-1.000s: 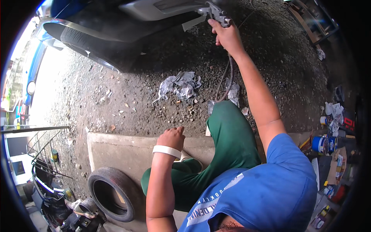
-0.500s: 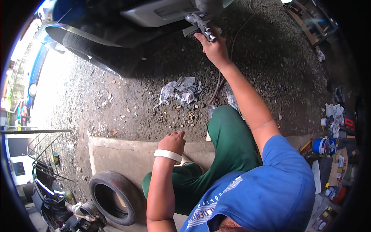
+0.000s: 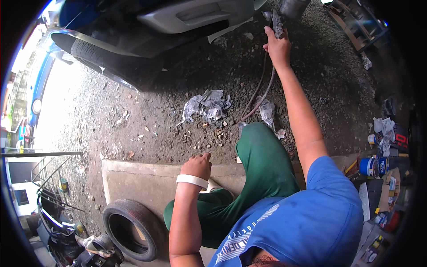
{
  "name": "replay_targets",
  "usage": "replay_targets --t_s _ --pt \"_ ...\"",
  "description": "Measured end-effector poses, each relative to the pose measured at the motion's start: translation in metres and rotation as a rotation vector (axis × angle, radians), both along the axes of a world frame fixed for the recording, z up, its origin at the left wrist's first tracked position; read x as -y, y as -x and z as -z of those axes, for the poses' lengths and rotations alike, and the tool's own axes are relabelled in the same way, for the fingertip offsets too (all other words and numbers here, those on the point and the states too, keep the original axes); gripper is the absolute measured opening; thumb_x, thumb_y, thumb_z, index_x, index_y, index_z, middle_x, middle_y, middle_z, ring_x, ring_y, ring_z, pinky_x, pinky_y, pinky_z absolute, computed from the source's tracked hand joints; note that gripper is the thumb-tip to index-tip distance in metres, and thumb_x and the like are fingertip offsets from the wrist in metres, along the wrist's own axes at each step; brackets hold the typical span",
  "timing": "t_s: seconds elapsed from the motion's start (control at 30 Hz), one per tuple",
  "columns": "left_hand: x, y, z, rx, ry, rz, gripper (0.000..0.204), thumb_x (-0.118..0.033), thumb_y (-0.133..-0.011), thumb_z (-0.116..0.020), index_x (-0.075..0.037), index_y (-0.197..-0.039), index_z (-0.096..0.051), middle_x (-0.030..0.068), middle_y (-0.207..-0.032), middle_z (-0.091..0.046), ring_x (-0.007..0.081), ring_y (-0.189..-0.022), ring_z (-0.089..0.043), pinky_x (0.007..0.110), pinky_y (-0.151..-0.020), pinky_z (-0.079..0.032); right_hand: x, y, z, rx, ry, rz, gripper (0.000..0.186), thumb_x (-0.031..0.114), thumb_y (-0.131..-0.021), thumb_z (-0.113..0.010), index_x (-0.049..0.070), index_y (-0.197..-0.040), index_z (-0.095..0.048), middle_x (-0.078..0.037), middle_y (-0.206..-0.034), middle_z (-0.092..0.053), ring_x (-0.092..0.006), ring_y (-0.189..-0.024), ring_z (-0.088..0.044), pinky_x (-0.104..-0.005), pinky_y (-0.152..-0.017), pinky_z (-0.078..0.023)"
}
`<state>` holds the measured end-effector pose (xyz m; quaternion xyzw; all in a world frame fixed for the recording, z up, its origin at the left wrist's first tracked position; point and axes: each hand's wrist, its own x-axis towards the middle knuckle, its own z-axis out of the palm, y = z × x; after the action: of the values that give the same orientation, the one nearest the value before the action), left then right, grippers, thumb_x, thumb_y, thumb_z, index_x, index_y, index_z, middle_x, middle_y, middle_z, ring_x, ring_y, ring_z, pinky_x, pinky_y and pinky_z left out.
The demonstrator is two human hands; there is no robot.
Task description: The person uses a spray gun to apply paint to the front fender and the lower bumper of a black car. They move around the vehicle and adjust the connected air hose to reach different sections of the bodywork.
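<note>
My right hand [image 3: 279, 46] is stretched far forward, its fingers wrapped round a spray gun [image 3: 276, 26] with a grey cup [image 3: 294, 8] at its far end. A thin hose [image 3: 266, 91] runs from near my hand down to the gravel. To the left of the gun is the silver-grey lower bumper [image 3: 200, 17] of a dark vehicle, apart from the gun. My left hand [image 3: 197, 166], a white band on its wrist, hangs loosely curled above the concrete ledge near my bent leg. Nothing shows in it, though its fingertips are partly hidden.
Crumpled paper [image 3: 207, 106] lies on the gravel, with another piece [image 3: 267, 111] beside the hose. A loose tyre [image 3: 130, 229] rests on the concrete ledge [image 3: 133, 171]. Blue cans [image 3: 368, 167] and clutter stand at right. The vehicle's wheel [image 3: 104, 58] is at upper left.
My right hand has swung to the right with the spray gun, away from the bumper. The hose has shifted and now bows beside my forearm. My left hand has hardly moved.
</note>
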<state>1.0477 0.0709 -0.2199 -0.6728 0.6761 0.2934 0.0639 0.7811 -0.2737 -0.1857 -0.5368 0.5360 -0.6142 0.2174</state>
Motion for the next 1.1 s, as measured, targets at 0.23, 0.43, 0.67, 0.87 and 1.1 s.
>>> replay_targets --t_s 0.23,0.43,0.67,0.87,1.1 --pt "0.005 0.001 0.001 -0.001 0.015 0.013 0.032 -0.021 -0.096 -0.061 -0.009 -0.126 -0.062 0.019 -0.113 -0.07 0.0363 -0.108 -0.066 0.046 -0.094 -0.053 -0.001 -0.011 -0.034 0.018 -0.02 -0.162 0.037 0.039 -0.096 -0.07 0.003 -0.099 -0.065 -0.003 -0.075 -0.064 -0.0089 -0.047 -0.057 -0.0274 -0.044 -0.049" --pt "0.005 -0.003 0.013 -0.003 0.083 0.037 0.02 -0.02 -0.099 -0.051 -0.007 -0.107 -0.063 0.0177 -0.104 -0.072 0.037 -0.101 -0.069 0.049 -0.086 -0.056 -0.036 -0.063 -0.067 -0.065 -0.021 -0.368 0.045 0.047 -0.095 -0.069 0.004 -0.101 -0.063 -0.002 -0.069 -0.061 -0.0087 -0.046 -0.056 -0.0261 -0.042 -0.048" --pt "0.006 -0.001 0.011 0.021 0.093 0.041 0.021 -0.017 -0.101 -0.045 -0.007 -0.103 -0.063 0.0171 -0.1 -0.072 0.0369 -0.097 -0.069 0.049 -0.084 -0.057 -0.069 -0.124 -0.086 -0.119 -0.013 -0.578 0.052 0.051 -0.094 -0.069 0.003 -0.112 -0.062 -0.006 -0.07 -0.067 -0.0122 -0.048 -0.063 -0.0267 -0.043 -0.051" --pt "0.005 -0.001 0.002 0.016 0.089 0.032 0.022 -0.017 -0.101 -0.043 -0.007 -0.105 -0.063 0.0174 -0.101 -0.072 0.0368 -0.098 -0.07 0.049 -0.085 -0.057 -0.083 -0.174 -0.094 -0.171 0.18 -0.647 0.043 0.04 -0.095 -0.071 0.008 -0.121 -0.062 -0.006 -0.082 -0.076 -0.0149 -0.048 -0.066 -0.0283 -0.044 -0.052" --pt "0.01 0.003 0.002 0.003 0.015 0.023 0.03 -0.023 -0.096 -0.06 -0.007 -0.122 -0.062 0.0193 -0.111 -0.07 0.0352 -0.108 -0.066 0.046 -0.093 -0.053 -0.055 -0.219 -0.073 -0.243 0.461 -0.539 0.037 0.038 -0.092 -0.074 0.01 -0.111 -0.059 -0.012 -0.082 -0.072 -0.0382 -0.077 -0.07 -0.0446 -0.064 -0.054"
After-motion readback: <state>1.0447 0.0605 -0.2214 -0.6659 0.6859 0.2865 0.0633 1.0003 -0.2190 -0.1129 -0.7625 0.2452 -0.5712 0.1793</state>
